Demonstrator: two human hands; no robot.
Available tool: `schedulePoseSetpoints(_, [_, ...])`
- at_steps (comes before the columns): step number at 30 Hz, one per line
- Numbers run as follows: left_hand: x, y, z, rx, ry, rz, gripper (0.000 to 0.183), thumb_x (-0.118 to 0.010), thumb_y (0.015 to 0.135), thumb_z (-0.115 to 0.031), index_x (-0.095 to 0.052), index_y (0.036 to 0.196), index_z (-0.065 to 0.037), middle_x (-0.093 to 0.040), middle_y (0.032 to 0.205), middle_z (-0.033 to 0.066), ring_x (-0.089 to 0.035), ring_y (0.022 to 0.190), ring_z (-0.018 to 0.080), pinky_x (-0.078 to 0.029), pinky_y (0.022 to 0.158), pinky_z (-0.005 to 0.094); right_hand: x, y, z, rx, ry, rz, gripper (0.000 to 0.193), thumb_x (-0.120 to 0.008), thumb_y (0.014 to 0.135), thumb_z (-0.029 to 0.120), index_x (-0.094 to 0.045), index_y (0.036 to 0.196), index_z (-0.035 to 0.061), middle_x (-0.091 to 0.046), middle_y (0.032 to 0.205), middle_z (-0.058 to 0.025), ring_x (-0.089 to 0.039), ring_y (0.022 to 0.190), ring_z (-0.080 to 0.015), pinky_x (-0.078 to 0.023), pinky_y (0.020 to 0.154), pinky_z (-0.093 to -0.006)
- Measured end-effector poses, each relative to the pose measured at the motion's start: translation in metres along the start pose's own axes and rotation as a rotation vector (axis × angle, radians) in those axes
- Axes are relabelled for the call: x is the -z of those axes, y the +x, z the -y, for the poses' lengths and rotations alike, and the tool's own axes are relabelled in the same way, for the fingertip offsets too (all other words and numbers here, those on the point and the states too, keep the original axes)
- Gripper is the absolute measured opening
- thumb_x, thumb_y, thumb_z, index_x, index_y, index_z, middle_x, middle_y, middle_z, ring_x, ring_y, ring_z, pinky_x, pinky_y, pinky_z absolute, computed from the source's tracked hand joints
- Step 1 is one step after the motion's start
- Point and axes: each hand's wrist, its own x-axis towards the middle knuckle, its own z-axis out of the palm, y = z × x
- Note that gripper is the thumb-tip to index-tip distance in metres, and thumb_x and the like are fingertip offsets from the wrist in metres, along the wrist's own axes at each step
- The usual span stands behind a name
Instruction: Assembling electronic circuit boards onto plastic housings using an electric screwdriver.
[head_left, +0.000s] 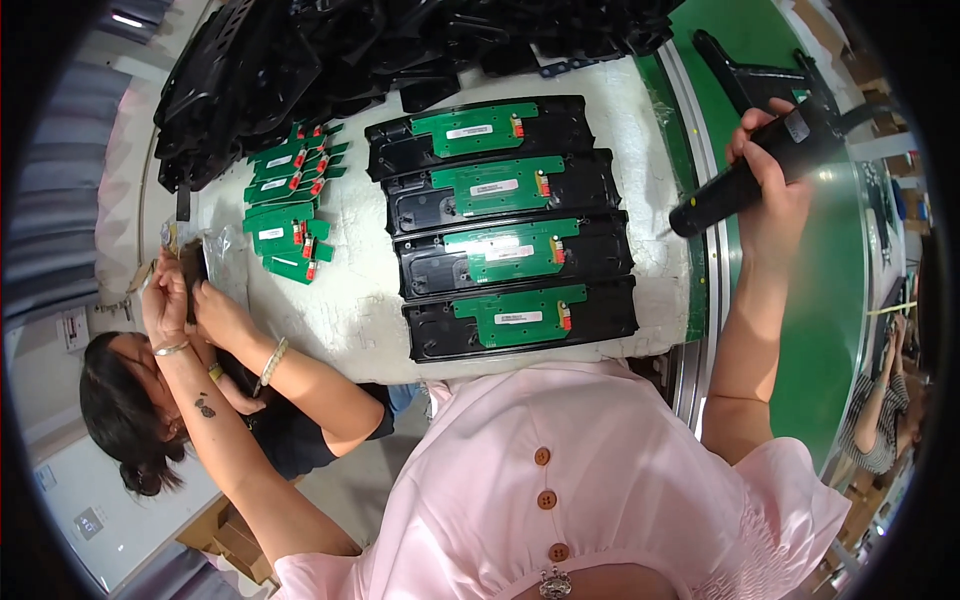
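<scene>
One black cylindrical electric screwdriver [725,197]: in your right hand [782,205], fingers clamped around its barrel, to the right of the landmark, a row of four long black plastic panels [592,188]. Orientation: bit end toward the row, pointing left and somewhat toward you; long axis slanting up and away to the right, where a black cable [868,112] leaves the rear. The panels lie with their long axes left to right, one behind another, each carrying a stepped green circuit board [485,268] with a red-and-white connector [565,317] at its right end. Left of the row: one overlapping heap of loose green circuit boards [285,240]; farther left, your left hand [165,300], fingertips seemingly drawn together beside a clear plastic bag [228,262], though at this rim you cannot be sure whether anything is pinched. Adjacent: a co-worker's hand [222,318]. Beyond the row: a dark pile of black plastic parts [320,70]. Risks, as judged: a leftward swing or dropped wrist could bring the bit against a connector or score a board; a cable caught on the black bracket [740,82] could jerk your aim; your left arm, swept back carelessly, could bump the co-worker or scatter the loose heap.
</scene>
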Motion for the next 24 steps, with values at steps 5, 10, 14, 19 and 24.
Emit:
schedulePoseSetpoints(5, [-0.056, -0.066, 0.075, 0.019, -0.168, 0.265, 0.027, -0.035, 0.085, 0.006, -0.043, 0.11, 0.009, -0.048, 0.094, 0.0132, -0.045, 0.077, 0.0179, -0.042, 0.065, 0.0255, -0.019, -0.003, -0.017, 0.047, -0.063, 0.037, 0.041, -0.057, 0.07, -0.003, -0.044, 0.108, -0.0011, -0.055, 0.088, -0.0098, -0.052, 0.073, -0.0123, -0.042, 0.069, -0.024])
schedulePoseSetpoints(10, [-0.087, -0.123, 0.191, 0.128, 0.003, 0.334, 0.032, -0.04, 0.084, 0.004, -0.036, 0.115, 0.009, -0.047, 0.098, 0.0124, -0.047, 0.078, 0.0148, -0.044, 0.063, 0.0202, -0.01, -0.005, -0.023, -0.131, 0.041, 0.149, 0.039, -0.055, 0.071, -0.001, -0.042, 0.107, -0.0005, -0.054, 0.084, -0.0097, -0.051, 0.072, -0.0153, -0.041, 0.069, -0.0261])
schedulePoseSetpoints(14, [-0.09, -0.119, 0.265, 0.355, -0.126, 0.362, 0.022, -0.046, 0.087, -0.009, -0.048, 0.104, 0.004, -0.051, 0.087, 0.0068, -0.045, 0.069, 0.0084, -0.041, 0.056, 0.0161, -0.007, -0.004, -0.03, -0.119, 0.136, 0.265, 0.032, -0.053, 0.071, -0.002, -0.043, 0.102, 0.0001, -0.048, 0.075, -0.0062, -0.047, 0.063, -0.0158, -0.039, 0.06, -0.0269])
schedulePoseSetpoints(19, [-0.104, -0.089, 0.3, 0.45, -0.099, 0.265, 0.016, -0.045, 0.088, -0.019, -0.049, 0.089, -0.003, -0.046, 0.076, 0.0022, -0.041, 0.065, 0.0082, -0.038, 0.055, 0.018, -0.02, 0.002, -0.019, -0.05, 0.21, 0.127, 0.032, -0.053, 0.067, -0.001, -0.047, 0.099, 0.0011, -0.044, 0.069, -0.0048, -0.041, 0.058, -0.0151, -0.034, 0.057, -0.0259])
schedulePoseSetpoints(24, [-0.106, -0.021, 0.299, 0.263, 0.165, 0.381, 0.021, -0.041, 0.087, -0.02, -0.04, 0.067, -0.013, -0.025, 0.051, -0.0075, -0.021, 0.041, 0.0042, -0.017, 0.034, 0.0182, -0.033, 0.048, -0.031, 0.139, 0.322, 0.196, 0.034, -0.051, 0.072, 0.002, -0.043, 0.105, -0.0026, -0.045, 0.072, -0.0065, -0.041, 0.067, -0.0162, -0.036, 0.072, -0.032])
